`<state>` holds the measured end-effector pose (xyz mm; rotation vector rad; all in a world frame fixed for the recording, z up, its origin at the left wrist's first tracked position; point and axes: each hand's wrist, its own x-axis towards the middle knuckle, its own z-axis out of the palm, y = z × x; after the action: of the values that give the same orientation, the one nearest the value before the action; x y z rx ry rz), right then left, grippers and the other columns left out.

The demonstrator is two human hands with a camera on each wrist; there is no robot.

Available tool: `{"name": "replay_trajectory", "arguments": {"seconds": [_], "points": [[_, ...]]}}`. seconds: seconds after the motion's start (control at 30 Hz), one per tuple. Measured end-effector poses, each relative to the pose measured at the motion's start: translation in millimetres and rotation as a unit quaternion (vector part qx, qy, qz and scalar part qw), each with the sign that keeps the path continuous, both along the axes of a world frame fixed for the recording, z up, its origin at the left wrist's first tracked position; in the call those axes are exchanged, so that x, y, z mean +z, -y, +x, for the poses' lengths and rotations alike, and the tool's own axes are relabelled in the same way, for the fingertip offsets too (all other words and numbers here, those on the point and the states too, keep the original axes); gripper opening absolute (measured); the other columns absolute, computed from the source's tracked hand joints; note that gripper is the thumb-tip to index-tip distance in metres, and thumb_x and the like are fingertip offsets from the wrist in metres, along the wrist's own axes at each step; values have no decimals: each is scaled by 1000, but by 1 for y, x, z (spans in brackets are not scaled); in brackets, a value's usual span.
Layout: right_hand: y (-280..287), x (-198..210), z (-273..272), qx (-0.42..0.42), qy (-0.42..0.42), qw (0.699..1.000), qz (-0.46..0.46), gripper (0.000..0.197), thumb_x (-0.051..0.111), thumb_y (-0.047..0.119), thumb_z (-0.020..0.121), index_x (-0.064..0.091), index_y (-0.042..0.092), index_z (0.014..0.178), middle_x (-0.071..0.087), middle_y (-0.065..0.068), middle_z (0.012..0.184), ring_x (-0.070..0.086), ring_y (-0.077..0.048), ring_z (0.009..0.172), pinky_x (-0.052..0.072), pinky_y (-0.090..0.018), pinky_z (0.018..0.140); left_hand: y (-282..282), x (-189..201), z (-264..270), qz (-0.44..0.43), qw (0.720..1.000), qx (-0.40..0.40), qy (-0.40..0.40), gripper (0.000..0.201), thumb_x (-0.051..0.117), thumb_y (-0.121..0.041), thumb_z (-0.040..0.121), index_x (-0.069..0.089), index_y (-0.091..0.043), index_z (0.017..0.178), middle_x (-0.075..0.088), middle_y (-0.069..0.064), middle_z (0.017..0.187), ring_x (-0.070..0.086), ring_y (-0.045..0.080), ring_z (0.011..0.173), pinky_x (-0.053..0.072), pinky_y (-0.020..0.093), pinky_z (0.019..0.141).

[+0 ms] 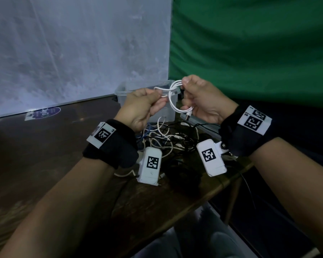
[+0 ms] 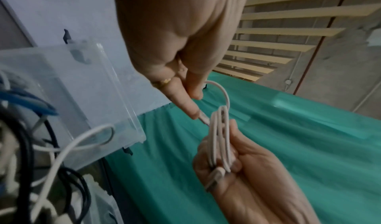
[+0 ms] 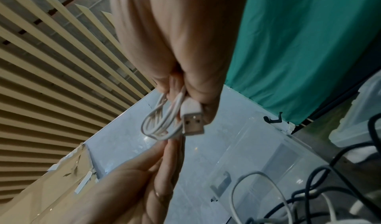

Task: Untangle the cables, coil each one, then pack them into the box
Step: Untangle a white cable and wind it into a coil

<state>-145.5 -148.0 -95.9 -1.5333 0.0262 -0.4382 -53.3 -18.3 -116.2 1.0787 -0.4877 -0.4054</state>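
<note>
Above the clear box [image 1: 123,90], the right hand [image 1: 199,101] clasps the coiled white cable [image 1: 172,98]; the left hand [image 1: 142,107] pinches its free end.

Box [image 1: 123,90] at surface [image 1: 45,146] far edge; cable tangle [image 1: 168,138] just before it, near right edge; coil [image 1: 172,95] held above, between both hands.

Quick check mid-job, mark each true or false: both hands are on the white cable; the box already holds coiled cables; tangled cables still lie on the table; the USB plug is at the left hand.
1. Both hands hold the white cable: true, left hand and right hand.
2. The clear box holds coiled cables: false, none visible inside.
3. Tangled cables lie on the table: true.
4. The USB plug is at the left hand: false, the right.
</note>
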Motion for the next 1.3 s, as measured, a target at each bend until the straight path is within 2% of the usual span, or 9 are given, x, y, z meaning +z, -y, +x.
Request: {"name": "replay_trajectory", "arguments": {"seconds": [0.27,0.43,0.57,0.67,0.83,1.0,1.1,1.2,1.3], "points": [[-3,1,6,-30,13,999,24,28,35,22,103,41,17,76,34,8,48,29,-5,37,32,-25,48,-3,4,-14,100,986,-130,33,23,45,-24,99,63,-13,89,72,3,80,71,11,75,55,22,69],[-10,0,6,-57,17,998,25,28,32,21,104,39,16,77,43,11,41,39,-3,34,38,-22,47,-8,8,-18,166,972,-164,38,27,44,-38,96,64,-22,88,70,-8,84,64,1,73,37,23,72],[-10,-1,9,-82,23,996,16,30,34,22,103,41,16,75,38,5,47,32,-5,37,32,-22,49,-7,4,-23,196,961,-172,90,17,50,-23,95,62,-18,84,64,-7,75,56,5,73,38,20,62],[-10,-3,10,-93,24,995,1,31,33,22,104,40,17,73,30,3,55,27,-4,39,28,-18,43,-7,4,-23,181,962,-190,80,11,49,-9,95,58,-12,90,66,-4,69,62,5,66,51,16,57],[-3,-1,10,-117,35,992,-9,30,34,24,103,39,18,74,32,3,58,29,-4,40,29,-20,44,-7,2,-21,189,962,-182,69,19,57,6,86,50,-11,93,67,0,63,66,10,56,55,19,54],[-1,-6,12,-119,41,991,-39,30,33,22,103,40,18,74,32,2,57,30,-4,39,30,-23,47,-9,0,-15,304,917,-187,180,18,64,2,82,58,-15,79,61,-7,58,51,3,47,39,13,43],[-4,-10,13,-88,35,995,-31,28,34,22,103,39,18,76,31,3,57,30,-4,39,34,-27,52,-8,-4,-10,341,904,-147,211,20,67,5,79,59,-12,72,54,2,56,45,6,42,35,13,40],[-7,-11,13,-41,39,998,22,27,34,22,103,40,18,77,32,5,54,29,-6,41,36,-28,53,-5,-8,-9,337,918,-81,194,24,69,8,76,54,-9,68,54,10,56,48,12,43,43,16,42],[-8,-5,12,0,50,995,90,26,33,20,104,41,16,80,36,8,49,32,-7,45,45,-26,54,-2,-10,-6,264,945,6,193,27,67,10,78,50,-7,65,58,16,65,58,22,57,53,32,61]]}}
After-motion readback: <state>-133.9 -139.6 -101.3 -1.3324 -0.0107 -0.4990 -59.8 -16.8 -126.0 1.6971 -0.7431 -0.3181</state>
